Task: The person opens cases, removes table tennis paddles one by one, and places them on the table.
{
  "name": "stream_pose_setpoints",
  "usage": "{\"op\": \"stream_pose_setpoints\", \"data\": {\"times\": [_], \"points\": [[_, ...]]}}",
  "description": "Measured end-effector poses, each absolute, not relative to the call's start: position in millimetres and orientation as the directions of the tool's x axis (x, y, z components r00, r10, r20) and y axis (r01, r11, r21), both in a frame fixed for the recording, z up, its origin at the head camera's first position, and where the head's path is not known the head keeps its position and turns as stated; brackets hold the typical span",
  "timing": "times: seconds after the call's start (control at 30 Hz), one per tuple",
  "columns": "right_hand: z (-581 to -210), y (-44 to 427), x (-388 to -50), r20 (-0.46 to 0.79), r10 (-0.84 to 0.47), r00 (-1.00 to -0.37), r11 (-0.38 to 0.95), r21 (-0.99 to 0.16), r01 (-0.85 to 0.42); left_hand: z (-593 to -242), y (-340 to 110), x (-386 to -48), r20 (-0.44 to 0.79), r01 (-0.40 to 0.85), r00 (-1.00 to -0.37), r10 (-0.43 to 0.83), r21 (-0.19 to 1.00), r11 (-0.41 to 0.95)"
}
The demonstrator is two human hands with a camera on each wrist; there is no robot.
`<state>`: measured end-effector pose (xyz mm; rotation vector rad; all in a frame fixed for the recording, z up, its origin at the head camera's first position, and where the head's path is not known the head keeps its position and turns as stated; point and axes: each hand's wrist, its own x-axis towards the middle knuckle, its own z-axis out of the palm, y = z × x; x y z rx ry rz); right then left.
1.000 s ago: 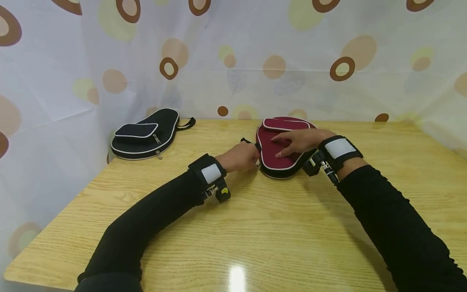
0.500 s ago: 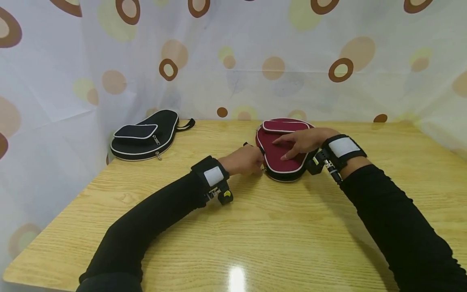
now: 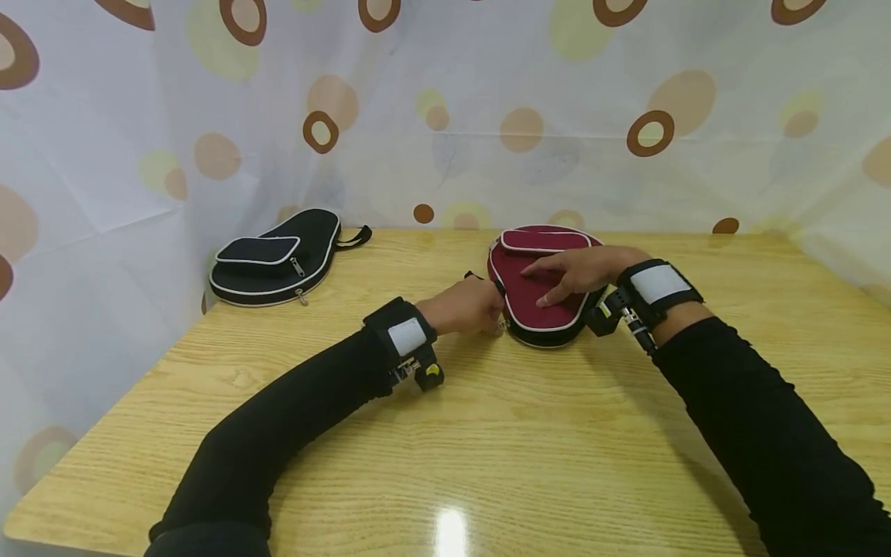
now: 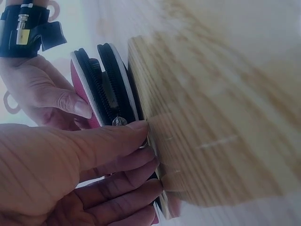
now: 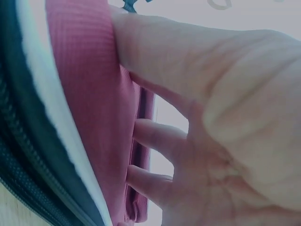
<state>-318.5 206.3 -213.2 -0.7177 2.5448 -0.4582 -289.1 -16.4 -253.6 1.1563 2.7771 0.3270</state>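
A red table-tennis bat case [image 3: 525, 298] with white piping and black sides lies flat near the back of the table. At its left edge my left hand [image 3: 468, 305] pinches the zipper pull between thumb and fingers. In the left wrist view, the zipper slider [image 4: 119, 121] shows beside the thumb, and the zip's two toothed edges stand parted beyond it. My right hand [image 3: 581, 271] rests on the case's top with fingers spread. In the right wrist view, its thumb and fingertips press the red fabric [image 5: 96, 113].
A similar black bat case [image 3: 278, 259] with white piping and a wrist loop [image 3: 355, 237] lies at the table's back left. Behind the wooden table [image 3: 445, 441] hangs a white curtain [image 3: 390, 93] with brown and yellow circles.
My left hand has moved slightly right, and the near end of the red case has swung slightly right with it. The right hand has shifted a little on the case. Little differs since half a second ago.
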Motion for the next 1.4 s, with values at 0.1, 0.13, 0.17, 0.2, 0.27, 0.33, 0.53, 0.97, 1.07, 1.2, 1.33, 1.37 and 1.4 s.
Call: {"op": "stream_pose_setpoints", "data": {"times": [0.1,0.13,0.17,0.2,0.27,0.33,0.53,0.97,1.07,1.2,1.33,1.37,1.4], "points": [[-214,205,-315,-0.293,-0.544,-0.786,0.815,-0.405,-0.414,-255,-17,-290,-0.029,0.676,-0.709,0.704,0.253,0.692],[-214,205,-314,-0.273,-0.534,-0.800,0.822,-0.387,-0.417,-256,-17,-290,-0.031,0.670,-0.715,0.699,0.258,0.697],[-214,205,-312,-0.248,-0.517,-0.820,0.834,-0.362,-0.417,-256,-18,-291,-0.033,0.664,-0.719,0.694,0.263,0.700],[-215,205,-310,-0.220,-0.492,-0.843,0.850,-0.331,-0.410,-257,-18,-291,-0.034,0.659,-0.723,0.690,0.268,0.703],[-216,206,-306,-0.163,-0.416,-0.894,0.886,-0.292,-0.359,-258,-18,-291,-0.032,0.649,-0.730,0.683,0.281,0.707],[-216,209,-303,-0.108,-0.319,-0.942,0.920,-0.276,-0.279,-258,-18,-292,-0.027,0.647,-0.731,0.682,0.290,0.705],[-219,228,-300,-0.060,-0.106,-0.993,0.941,-0.329,-0.081,-255,-16,-292,-0.047,0.639,-0.726,0.686,0.322,0.699],[-224,237,-315,-0.143,-0.013,-0.990,0.756,-0.649,0.083,-254,-15,-290,-0.076,0.632,-0.732,0.677,0.295,0.717],[-216,230,-311,-0.035,0.016,-0.999,0.719,-0.694,0.036,-254,-15,-293,-0.075,0.640,-0.726,0.684,0.293,0.711],[-203,214,-303,0.091,-0.020,-0.996,0.664,-0.744,-0.081,-249,-19,-298,-0.076,0.637,-0.726,0.684,0.301,0.710],[-194,192,-302,0.169,-0.086,-0.982,0.623,-0.760,-0.185,-235,-29,-299,-0.068,0.612,-0.753,0.654,0.293,0.735],[-193,186,-302,0.180,-0.097,-0.979,0.617,-0.761,-0.201,-230,-31,-298,-0.057,0.601,-0.766,0.641,0.293,0.744],[-193,181,-303,0.185,-0.109,-0.977,0.613,-0.761,-0.212,-226,-33,-298,-0.043,0.592,-0.777,0.628,0.292,0.752]]}}
